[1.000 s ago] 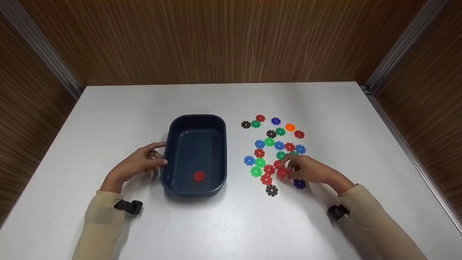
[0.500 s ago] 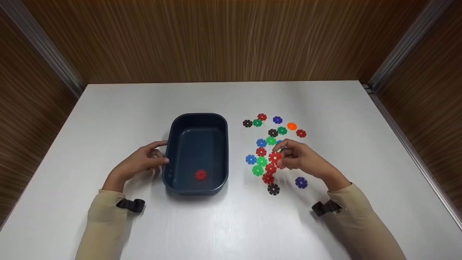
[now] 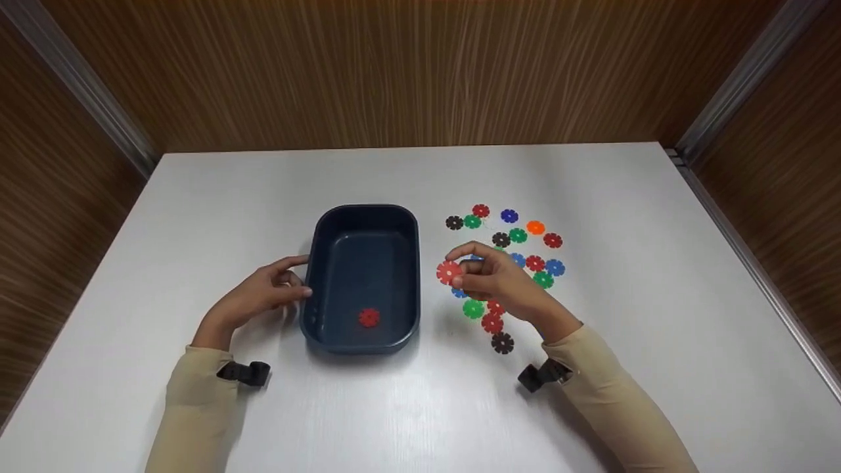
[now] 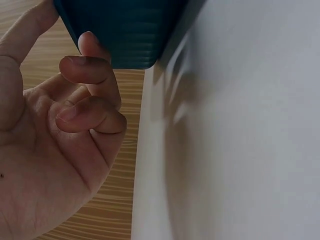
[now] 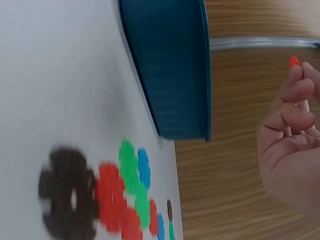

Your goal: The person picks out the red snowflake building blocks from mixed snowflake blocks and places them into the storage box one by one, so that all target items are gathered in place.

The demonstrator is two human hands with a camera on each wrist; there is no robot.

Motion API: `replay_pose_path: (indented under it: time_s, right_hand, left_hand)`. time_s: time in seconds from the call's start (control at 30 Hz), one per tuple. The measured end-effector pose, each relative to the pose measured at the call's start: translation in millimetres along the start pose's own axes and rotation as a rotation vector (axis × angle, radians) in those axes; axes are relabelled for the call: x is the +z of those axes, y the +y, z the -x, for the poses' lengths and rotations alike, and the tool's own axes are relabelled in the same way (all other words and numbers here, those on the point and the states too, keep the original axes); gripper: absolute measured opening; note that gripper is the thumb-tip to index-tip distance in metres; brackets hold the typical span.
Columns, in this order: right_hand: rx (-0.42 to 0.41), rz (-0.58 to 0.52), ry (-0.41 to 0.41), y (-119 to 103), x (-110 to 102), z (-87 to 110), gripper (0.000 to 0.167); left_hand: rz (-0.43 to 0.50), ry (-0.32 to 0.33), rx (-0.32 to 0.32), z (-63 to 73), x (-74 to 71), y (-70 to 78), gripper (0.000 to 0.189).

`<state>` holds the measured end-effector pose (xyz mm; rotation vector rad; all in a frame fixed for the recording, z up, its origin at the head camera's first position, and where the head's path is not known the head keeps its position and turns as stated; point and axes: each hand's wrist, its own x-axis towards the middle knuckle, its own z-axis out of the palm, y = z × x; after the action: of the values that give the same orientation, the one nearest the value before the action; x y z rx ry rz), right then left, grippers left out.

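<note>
My right hand point(image 3: 506, 279) pinches a red snowflake-shaped plastic disc point(image 3: 449, 272) between thumb and index finger, raised over the left side of the scattered discs. Only a bit of the red disc point(image 5: 293, 61) shows past the fingertips in the right wrist view. Thumb and index finger of my left hand point(image 3: 259, 293) touch the left side of a dark blue bin point(image 3: 368, 269); its other fingers are loosely curled, as the left wrist view shows. One red disc point(image 3: 369, 318) lies on the bin's floor near the front.
Right of the bin, several discs lie flat on the white table point(image 3: 420, 407): green point(image 3: 473, 309), black point(image 3: 502, 343), orange point(image 3: 535, 228), blue point(image 3: 555, 268) and red ones. Part of the group is hidden under my right hand. Wood-grain panels point(image 3: 407, 72) enclose the table.
My right hand has lifted the red disc from among the others and moved left with it toward the bin. My left hand stays at the bin's side.
</note>
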<state>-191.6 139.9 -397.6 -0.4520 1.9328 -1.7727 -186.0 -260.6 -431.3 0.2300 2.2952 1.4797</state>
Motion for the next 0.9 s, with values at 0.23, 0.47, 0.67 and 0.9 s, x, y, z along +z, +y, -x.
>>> replay_pose_path:
  time_s: [0.23,0.47,0.67,0.9]
  right_hand:
    - [-0.029,-0.024,-0.063,-3,26,-17.3,0.031]
    - [-0.029,-0.042,-0.108,-4,44,-28.3,0.03]
    - [-0.056,-0.041,-0.127,0,57,-34.6,0.03]
    - [-0.073,-0.012,-0.16,8,62,-37.3,0.034]
  left_hand:
    - [-0.005,-0.007,0.01,-1.4,-0.3,0.4,0.068]
    - [-0.009,-0.004,0.012,-1.0,-0.2,-0.9,0.069]
    - [-0.003,0.006,0.018,-0.2,0.0,-2.1,0.068]
    - [-0.005,0.006,0.025,-0.8,0.1,-2.6,0.068]
